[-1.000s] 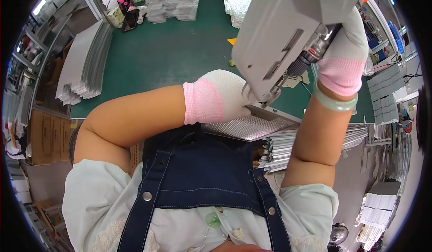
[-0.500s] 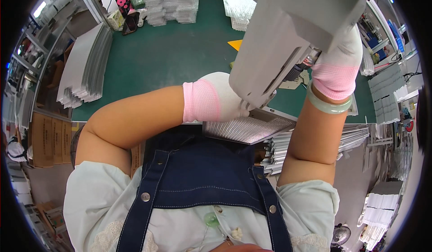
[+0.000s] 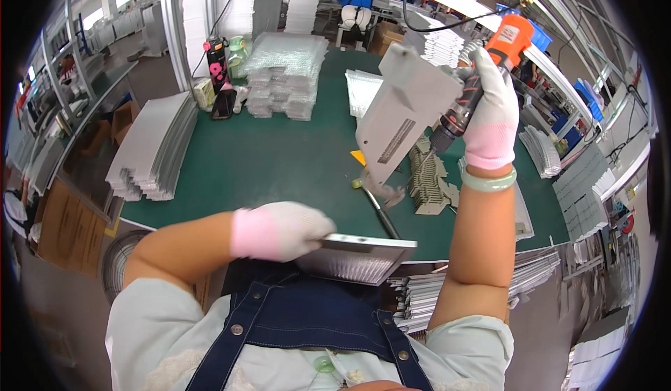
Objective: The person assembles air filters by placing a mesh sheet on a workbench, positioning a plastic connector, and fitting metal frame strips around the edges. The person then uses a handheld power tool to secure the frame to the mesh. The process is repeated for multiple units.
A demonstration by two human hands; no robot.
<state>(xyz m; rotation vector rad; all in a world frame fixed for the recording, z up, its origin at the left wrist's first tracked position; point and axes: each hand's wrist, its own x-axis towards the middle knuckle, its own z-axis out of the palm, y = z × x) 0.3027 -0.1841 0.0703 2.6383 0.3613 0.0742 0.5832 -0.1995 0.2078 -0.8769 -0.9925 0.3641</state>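
Gloved hands are seen at work over a green surface (image 3: 279, 160). A flat grey metal panel (image 3: 360, 257) is grasped by the left hand (image 3: 283, 230) at its near-left edge, the grip clenched on it; the panel is held level just at the near rim of the surface, close to the body, probably so that it stays steady and within reach. An orange-topped electric screwdriver (image 3: 482, 76) is clutched in the right hand (image 3: 489, 115), the grip closed round its body, with the bit pointed down and to the left. A grey angled metal plate (image 3: 405, 115) is seen raised just beside the tool; whether it is borne by that hand cannot be told. A stack of beige slotted parts (image 3: 432, 181) lies under the tool, near at hand. Grey sheet stacks (image 3: 154, 150) are kept at the left edge, and bagged parts (image 3: 283, 76) at the far side, well apart from the working area.
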